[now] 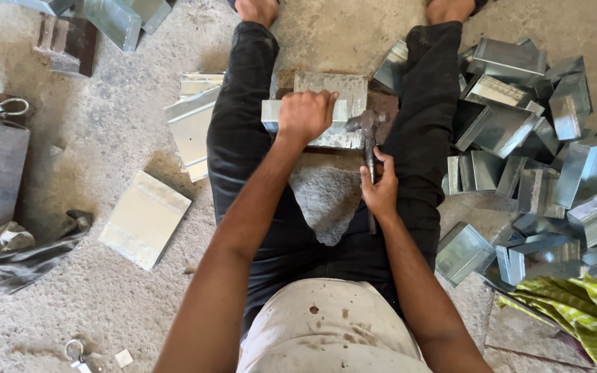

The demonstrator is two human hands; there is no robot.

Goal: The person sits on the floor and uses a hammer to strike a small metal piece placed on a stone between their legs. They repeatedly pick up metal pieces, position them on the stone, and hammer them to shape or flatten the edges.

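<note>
Seen from the head camera: feet cut off at the top edge, hammer [370,148] handle partly hidden inside the right hand [381,190], wrapped tight around it. Left hand [305,114] clenched over a folded sheet-metal piece [336,103] — dull grey, boxy, lying between the legs on rough concrete floor [112,131]. Right of that piece, a heap of shiny angular metal boxes [526,152]; left of it, flat pale sheets [145,218].

Left hand [305,114] presses a folded metal sheet [336,103]; right hand [380,190] grips a hammer [367,131].
</note>
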